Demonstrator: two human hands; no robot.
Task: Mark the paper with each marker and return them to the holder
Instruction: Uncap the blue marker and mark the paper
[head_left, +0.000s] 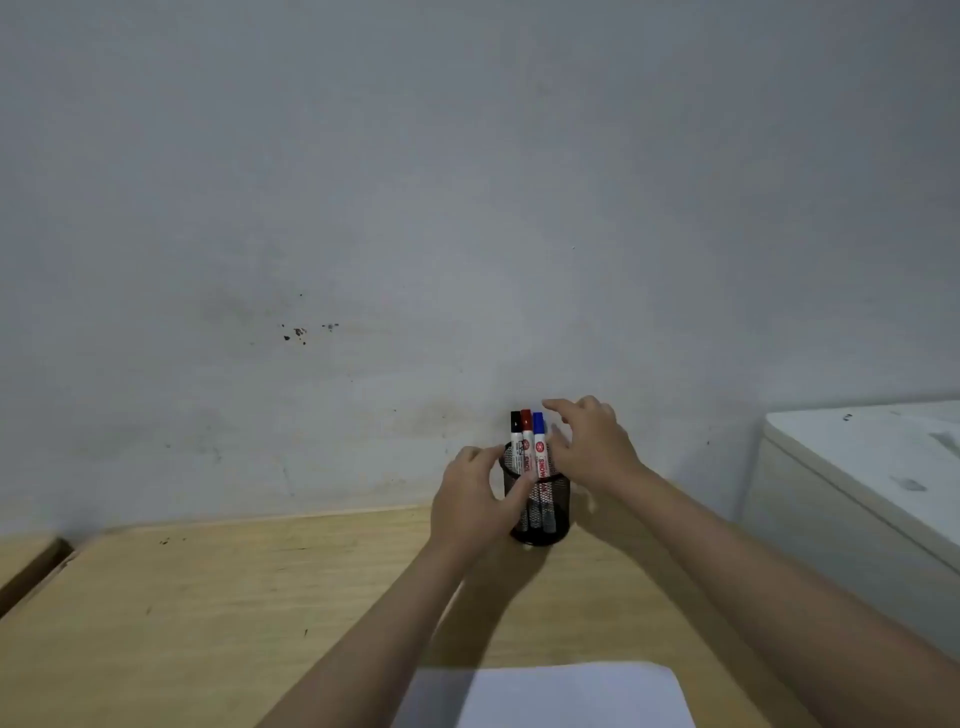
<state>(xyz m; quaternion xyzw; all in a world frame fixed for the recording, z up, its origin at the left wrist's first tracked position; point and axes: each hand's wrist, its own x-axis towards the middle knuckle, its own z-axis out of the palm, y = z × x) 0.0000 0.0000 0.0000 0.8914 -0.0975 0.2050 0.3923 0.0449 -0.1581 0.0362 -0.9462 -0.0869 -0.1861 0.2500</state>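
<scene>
Markers: three stand upright in a black mesh holder (540, 512) at the far edge of the wooden table (218, 587), close to the grey wall (467, 208). From left to right they are a black-capped marker (516, 439), a red-capped marker (527, 436) and a blue-capped marker (539, 441). All three caps are on and rise above the holder's rim; the white barrels carry red printing, partly legible. The lower barrels show through the mesh.

The left hand (475, 499) is wrapped against the left side of the holder, thumb laid across the front of the mesh near the rim, fingers curled toward the back; it is grasping the holder. The right hand (589, 447) is placed at the holder's right side and above it, fingers spread and loosely extended toward the marker caps. Its fingertips are near the blue cap, but contact cannot be confirmed; it grips nothing visible.

A sheet of white paper (571, 696) lies flat at the near edge of the table, between the two forearms, well apart from the holder. No marks are visible on the part of the sheet in view.

A white cabinet (857, 467) stands to the right of the table. The wall shows dark specks left of centre.
</scene>
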